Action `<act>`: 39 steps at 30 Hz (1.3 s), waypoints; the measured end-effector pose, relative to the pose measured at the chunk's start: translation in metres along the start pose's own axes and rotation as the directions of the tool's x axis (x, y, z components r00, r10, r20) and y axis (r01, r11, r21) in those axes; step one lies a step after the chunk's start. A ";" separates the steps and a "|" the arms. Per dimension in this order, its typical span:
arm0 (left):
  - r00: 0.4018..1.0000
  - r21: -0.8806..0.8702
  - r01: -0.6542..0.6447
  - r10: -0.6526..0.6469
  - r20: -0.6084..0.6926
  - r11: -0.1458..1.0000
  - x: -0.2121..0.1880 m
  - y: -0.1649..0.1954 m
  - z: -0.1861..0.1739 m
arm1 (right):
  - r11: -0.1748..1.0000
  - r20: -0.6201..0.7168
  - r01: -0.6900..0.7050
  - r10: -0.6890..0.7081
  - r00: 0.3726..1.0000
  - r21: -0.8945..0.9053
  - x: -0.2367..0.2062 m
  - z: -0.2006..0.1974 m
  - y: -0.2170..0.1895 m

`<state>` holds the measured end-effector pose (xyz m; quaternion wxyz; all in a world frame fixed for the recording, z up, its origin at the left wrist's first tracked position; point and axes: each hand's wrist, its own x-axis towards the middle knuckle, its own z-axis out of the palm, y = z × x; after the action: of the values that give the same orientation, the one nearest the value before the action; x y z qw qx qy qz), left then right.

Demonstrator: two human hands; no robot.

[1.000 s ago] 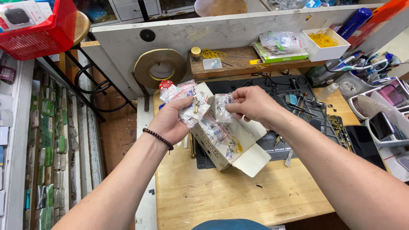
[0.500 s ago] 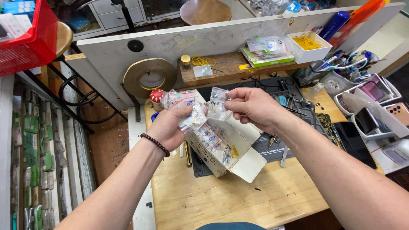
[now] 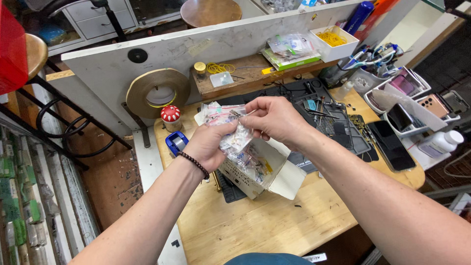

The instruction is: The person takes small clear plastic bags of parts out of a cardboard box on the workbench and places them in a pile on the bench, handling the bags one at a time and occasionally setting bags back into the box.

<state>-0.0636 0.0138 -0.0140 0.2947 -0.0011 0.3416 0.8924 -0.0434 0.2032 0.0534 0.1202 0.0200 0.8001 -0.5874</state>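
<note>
Plastic packets (image 3: 230,128) – pinched between left hand (image 3: 208,145) and right hand (image 3: 274,118) – sit at 12 o'clock above the open cardboard box (image 3: 255,169).

Small clear bags (image 3: 230,128): contents too small to tell; partly covered by the left hand (image 3: 208,147) and right hand (image 3: 277,118).
White box (image 3: 257,172): far side hidden behind the bags and both hands.
Red basket (image 3: 11,46): cut off by the left edge of the frame.
Round stool (image 3: 216,11): cut off by the top edge.
Worktop (image 3: 255,221): near edge hidden by the forearms at the bottom of the frame.
Dark mat (image 3: 338,127): tools on it too small to tell apart.
</note>
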 end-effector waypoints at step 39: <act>0.817 0.122 -0.367 0.383 -0.430 0.922 -0.040 0.003 -0.012 | 0.971 0.638 -0.237 0.164 0.752 0.031 0.065 -0.034 0.009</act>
<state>-0.0344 -0.0161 -0.0130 0.0270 -0.1335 0.4083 0.9026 -0.1106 0.2312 0.0404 0.4425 -0.0858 0.6727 -0.5867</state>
